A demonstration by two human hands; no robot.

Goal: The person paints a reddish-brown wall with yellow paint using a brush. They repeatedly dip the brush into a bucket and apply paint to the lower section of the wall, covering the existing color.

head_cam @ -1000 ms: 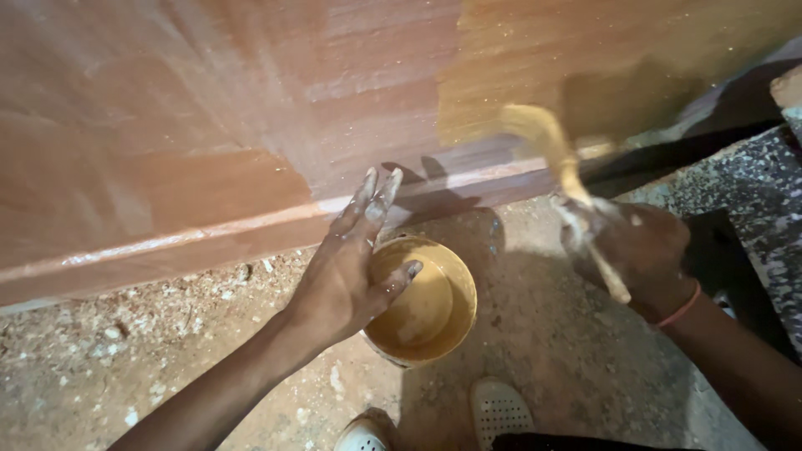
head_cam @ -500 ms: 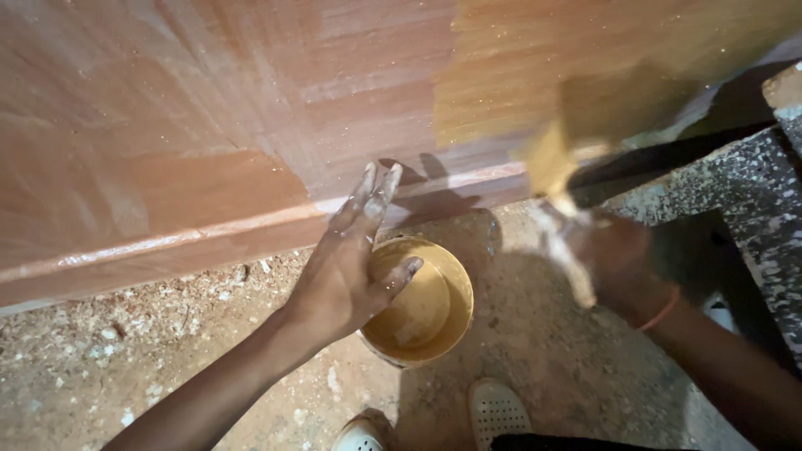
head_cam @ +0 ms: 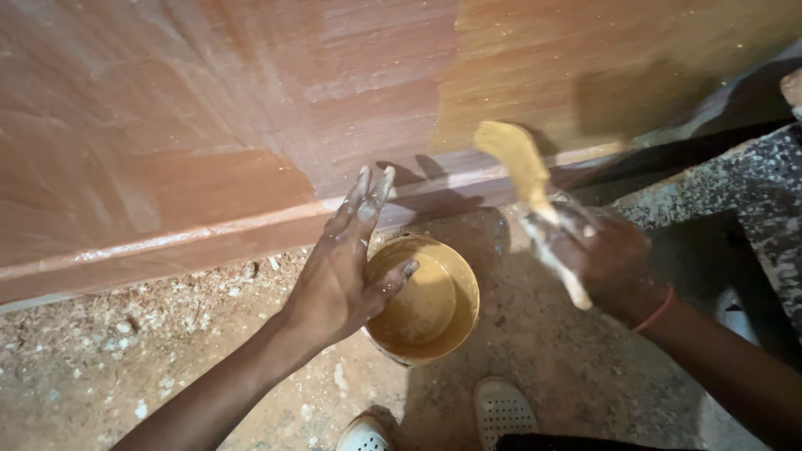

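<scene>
My left hand [head_cam: 344, 271] grips the rim of a small round tub [head_cam: 436, 334] holding yellow-brown paste; the thumb lies over the rim and two fingers point up toward the wooden panel [head_cam: 251, 108]. My right hand [head_cam: 603, 263] is closed on the handle of a paste-coated brush [head_cam: 522, 171], whose yellow bristles sit against the lower part of the panel. The panel's right part [head_cam: 601, 67] is coated yellowish; its left part is reddish brown.
A raised moulding [head_cam: 200, 238] runs along the panel's lower edge. Dusty ground [head_cam: 125, 367] with wood chips lies below. Two white perforated shoes [head_cam: 501, 413] show at the bottom. A speckled stone slab [head_cam: 752, 192] and a dark gap lie at right.
The brush and my right hand have shifted left and slightly down along the panel. My left hand stays on the tub's rim.
</scene>
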